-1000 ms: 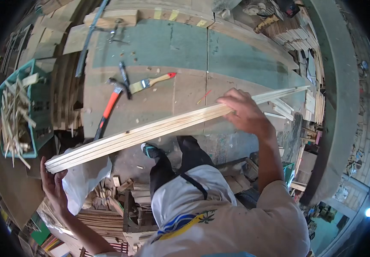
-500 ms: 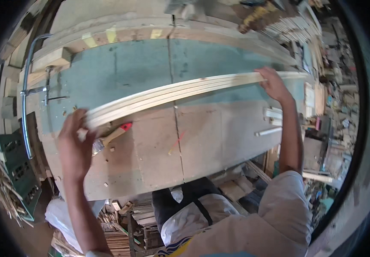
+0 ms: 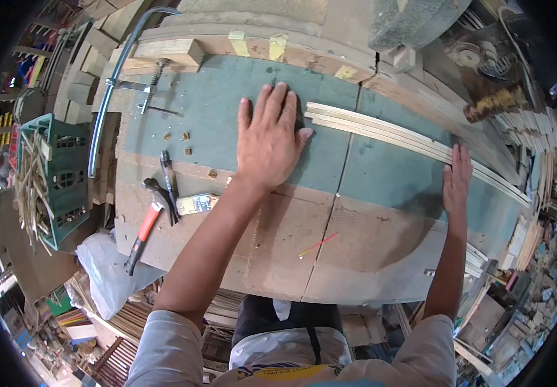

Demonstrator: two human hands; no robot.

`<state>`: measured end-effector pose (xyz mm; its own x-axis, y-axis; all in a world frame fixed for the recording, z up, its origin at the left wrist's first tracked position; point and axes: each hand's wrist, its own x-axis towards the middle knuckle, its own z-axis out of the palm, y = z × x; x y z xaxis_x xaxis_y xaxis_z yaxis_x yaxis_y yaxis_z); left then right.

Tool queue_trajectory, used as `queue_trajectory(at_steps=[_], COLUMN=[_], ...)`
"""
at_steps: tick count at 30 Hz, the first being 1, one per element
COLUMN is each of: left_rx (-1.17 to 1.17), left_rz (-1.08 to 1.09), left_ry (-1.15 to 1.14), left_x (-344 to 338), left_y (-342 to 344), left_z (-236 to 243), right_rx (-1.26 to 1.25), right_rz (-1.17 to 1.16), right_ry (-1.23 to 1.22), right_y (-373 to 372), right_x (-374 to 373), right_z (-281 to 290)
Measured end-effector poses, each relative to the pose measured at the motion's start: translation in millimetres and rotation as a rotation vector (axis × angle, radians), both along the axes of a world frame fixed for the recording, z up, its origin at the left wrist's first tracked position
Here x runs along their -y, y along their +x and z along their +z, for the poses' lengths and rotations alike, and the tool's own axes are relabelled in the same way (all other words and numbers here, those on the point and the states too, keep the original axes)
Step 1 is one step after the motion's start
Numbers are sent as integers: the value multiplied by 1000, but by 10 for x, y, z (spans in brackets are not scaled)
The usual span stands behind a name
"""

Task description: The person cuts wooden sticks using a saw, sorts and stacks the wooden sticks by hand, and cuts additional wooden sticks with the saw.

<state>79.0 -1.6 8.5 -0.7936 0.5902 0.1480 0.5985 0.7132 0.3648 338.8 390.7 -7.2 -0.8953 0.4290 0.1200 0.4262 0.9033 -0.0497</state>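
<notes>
Wooden strips (image 3: 414,143), pale, thin and long, are laid flat in a bundle across the far right part of the workbench (image 3: 356,258), running from near the middle of the green top out to the right edge.

At the far left, a green crate (image 3: 65,174) full of thin offcuts is stood beside the bench. A long bar clamp (image 3: 107,97) is fixed at the back left corner, gripping a wooden block (image 3: 165,51), seemingly to act as a stop. A hammer with an orange handle (image 3: 143,229), a dark hand tool and a paintbrush (image 3: 194,204) are set down near the left front, within easy reach.

The left hand (image 3: 270,138) is laid palm down on the green surface, fingers spread, with the thumb tip touching the near end of the strips; it appears to be pressed flat so the ends are kept even. A red pencil (image 3: 317,245) is left on the bare plywood in front.

The right hand (image 3: 457,177) is held flat too, fingers together and stretched forward, with the fingertips set against the near edge of the bundle, apparently so the strips are pushed together and kept lying straight.
</notes>
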Motion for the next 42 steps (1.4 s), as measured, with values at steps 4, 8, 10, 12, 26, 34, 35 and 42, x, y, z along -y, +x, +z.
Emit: queue_trajectory(at_steps=[4,8,10,12,26,34,35,42], left_rx=[-5,-36,-32,-41,-42,-147,-146,-147], left_rz=[-105,-130,-130,-141,-121,-161,-164,-176], left_ry=[-149,-179,-191,-206,19,221,224,197], left_x=[19,-37,-52,-54,-134,-391,-475,-889], left_y=[29,49,66,70,29,-101,-107,-205], left_z=[-18,-64,-62,-68,-68,-99,-106,-145], right_rx=[19,-3,-6,-9,-63,-142,-113,-179], right_rz=[-4,13,21,28,21,-48,-104,-157], right_ry=[-9,-17,-20,-24,-30,30,73,181], right_y=[-52,-48,-56,-79,-91,-154,-142,-106], right_x=[48,57,80,128,141,108,70,-258], right_z=[11,-37,-55,-59,21,129,140,0])
